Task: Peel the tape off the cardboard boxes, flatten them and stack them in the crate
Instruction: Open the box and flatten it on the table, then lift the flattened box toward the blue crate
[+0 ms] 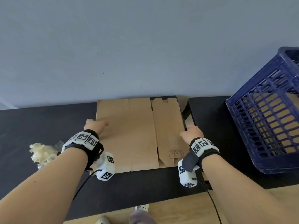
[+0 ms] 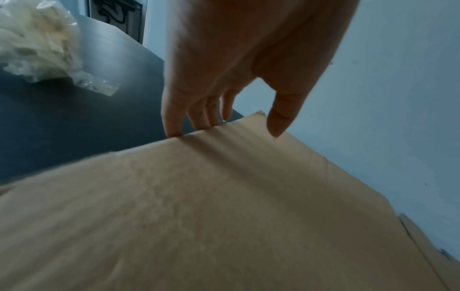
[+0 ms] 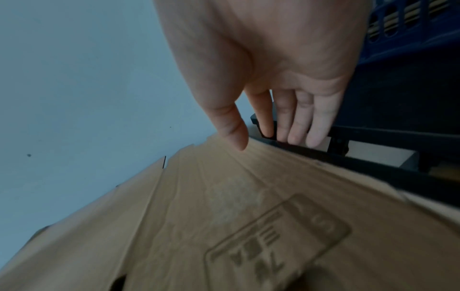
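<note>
A flattened cardboard box lies on the black table, its printed panel to the right. My left hand is at its left edge: the thumb lies on top, and the straight fingers meet the edge. My right hand is at the right edge. Its thumb tip touches the top of the cardboard, and the straight fingers reach past the edge over the table rim. The blue lattice crate stands at the right with cardboard showing through its wall.
A wad of peeled clear tape lies on the table left of my left arm. A narrow gap separates this table from the second black table that bears the crate. A grey wall runs behind. A power strip lies on the wooden floor.
</note>
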Demonstrator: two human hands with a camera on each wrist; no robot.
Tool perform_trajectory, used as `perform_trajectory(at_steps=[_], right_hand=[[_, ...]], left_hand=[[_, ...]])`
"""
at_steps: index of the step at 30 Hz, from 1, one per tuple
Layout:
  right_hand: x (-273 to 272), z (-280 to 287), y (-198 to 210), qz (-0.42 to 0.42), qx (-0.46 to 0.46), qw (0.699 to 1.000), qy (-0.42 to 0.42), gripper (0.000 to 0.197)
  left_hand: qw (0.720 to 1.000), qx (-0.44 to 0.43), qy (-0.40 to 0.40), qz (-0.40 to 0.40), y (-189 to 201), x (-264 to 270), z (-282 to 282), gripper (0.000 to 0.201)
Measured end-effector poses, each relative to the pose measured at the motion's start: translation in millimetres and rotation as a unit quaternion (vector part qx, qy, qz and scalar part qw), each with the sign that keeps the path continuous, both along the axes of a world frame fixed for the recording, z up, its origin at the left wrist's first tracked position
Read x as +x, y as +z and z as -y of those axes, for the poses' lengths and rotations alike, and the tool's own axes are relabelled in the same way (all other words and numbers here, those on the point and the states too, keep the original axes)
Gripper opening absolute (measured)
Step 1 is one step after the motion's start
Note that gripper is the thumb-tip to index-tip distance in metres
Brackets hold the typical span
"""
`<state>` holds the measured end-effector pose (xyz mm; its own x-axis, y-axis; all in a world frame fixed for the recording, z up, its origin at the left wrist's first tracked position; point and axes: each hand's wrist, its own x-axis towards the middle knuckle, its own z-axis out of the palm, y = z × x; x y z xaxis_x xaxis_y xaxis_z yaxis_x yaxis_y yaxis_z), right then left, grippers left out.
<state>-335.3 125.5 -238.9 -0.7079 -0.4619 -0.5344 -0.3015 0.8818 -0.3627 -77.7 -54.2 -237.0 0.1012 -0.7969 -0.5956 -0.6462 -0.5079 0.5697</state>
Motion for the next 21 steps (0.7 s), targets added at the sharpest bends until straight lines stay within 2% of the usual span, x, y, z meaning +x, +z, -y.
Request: perform_trajectory(at_steps=[4, 7, 11, 15, 18, 21], right_hand=[[-0.9, -3.5, -3.2, 0.013, -0.029, 0.999, -0.027, 0.016], [-0.3, -10.4, -2.2, 0.044, -0.060, 0.995, -0.062, 0.035], [5.7, -34.3, 8.4, 0.053, -0.081, 0.989, -0.108, 0.045], [2.5, -60.2, 22.7, 0.042, -0.125, 0.980, -0.151, 0.059], [5.7, -76.4, 42.6, 0.049, -0.185, 0.967, -0.169, 0.056], [7.4, -91.4, 74.6, 0.025, -0.260, 0.949, -0.175, 0.052]], left_hand=[[1.000, -0.003, 0.005, -0.031, 4.5, -2.9, -11.4, 0.052], [0.997, -0.039, 0.014, -0.060, 7.4, -6.1, -17.7, 0.055], [0.989, -0.098, 0.041, -0.104, 10.0, -7.6, -28.7, 0.038], [0.974, -0.165, 0.018, -0.152, 30.8, -3.4, -48.7, 0.038], [0.957, -0.216, 0.008, -0.195, 55.7, -1.6, -62.6, 0.040], [0.937, -0.244, 0.035, -0.249, 86.2, -6.0, -75.3, 0.043]])
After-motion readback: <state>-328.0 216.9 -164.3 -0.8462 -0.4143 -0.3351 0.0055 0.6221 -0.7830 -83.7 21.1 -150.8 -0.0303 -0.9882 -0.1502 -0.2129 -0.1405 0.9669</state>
